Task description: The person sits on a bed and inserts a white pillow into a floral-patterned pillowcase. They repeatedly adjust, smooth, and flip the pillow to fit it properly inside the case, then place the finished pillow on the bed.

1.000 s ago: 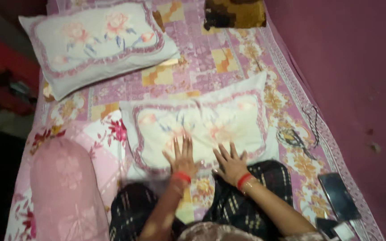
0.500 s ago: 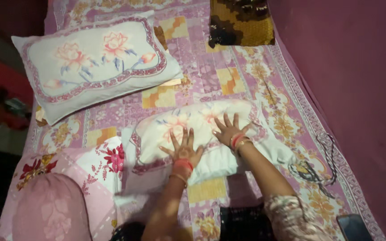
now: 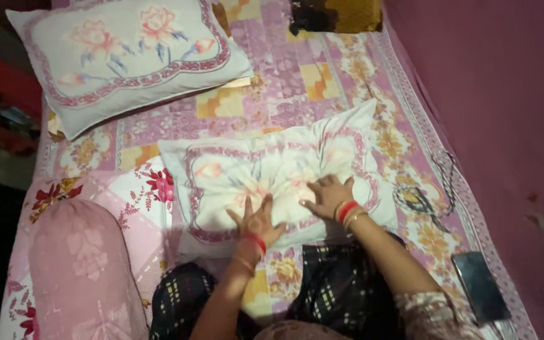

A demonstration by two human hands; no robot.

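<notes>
Evidently soft and light, the floral pillow (image 3: 272,179) at the centre of the frame is pressed flat under the spread left hand (image 3: 258,220) and right hand (image 3: 328,196), and would best be gripped by its loose corners.

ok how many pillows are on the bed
3: a flowered pillow at the top left, one under both hands in the middle, and a pink bolster at the lower left. More may lie out of view.
</notes>
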